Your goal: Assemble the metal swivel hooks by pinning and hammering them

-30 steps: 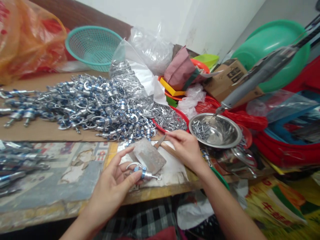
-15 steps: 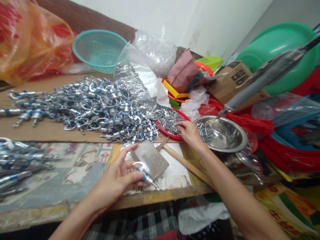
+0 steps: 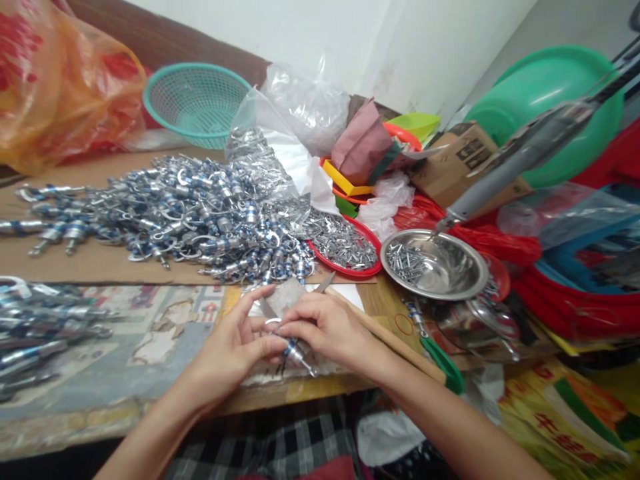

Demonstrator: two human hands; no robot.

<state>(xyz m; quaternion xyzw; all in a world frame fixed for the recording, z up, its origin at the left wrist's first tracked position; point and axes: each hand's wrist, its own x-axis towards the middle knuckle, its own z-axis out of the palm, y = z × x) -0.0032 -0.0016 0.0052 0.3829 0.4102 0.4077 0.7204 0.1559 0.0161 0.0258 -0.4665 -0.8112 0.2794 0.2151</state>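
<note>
My left hand (image 3: 235, 350) pinches a small silver fitting with a blue ring (image 3: 294, 351) near the table's front edge. My right hand (image 3: 327, 325) has come against it, fingertips pinched on the same fitting, perhaps with a tiny metal part I cannot make out. Both hands hover over a grey metal block (image 3: 290, 297), mostly hidden. A wooden-handled tool (image 3: 380, 333) lies just right of my right hand. Behind are a red tray of small metal pieces (image 3: 345, 245) and a steel bowl of screws (image 3: 434, 265).
A big heap of assembled silver-and-blue fittings (image 3: 175, 213) covers the cardboard at the back left, with more at the far left (image 3: 35, 327). A teal basket (image 3: 197, 101), plastic bags, a cardboard box (image 3: 475, 160), a green basin (image 3: 555, 100) and a hanging grey power screwdriver (image 3: 520, 157) crowd the back and right.
My right hand has drawn back from the red tray to the fitting in my left hand and closed on it. The left hand has stayed nearly still.
</note>
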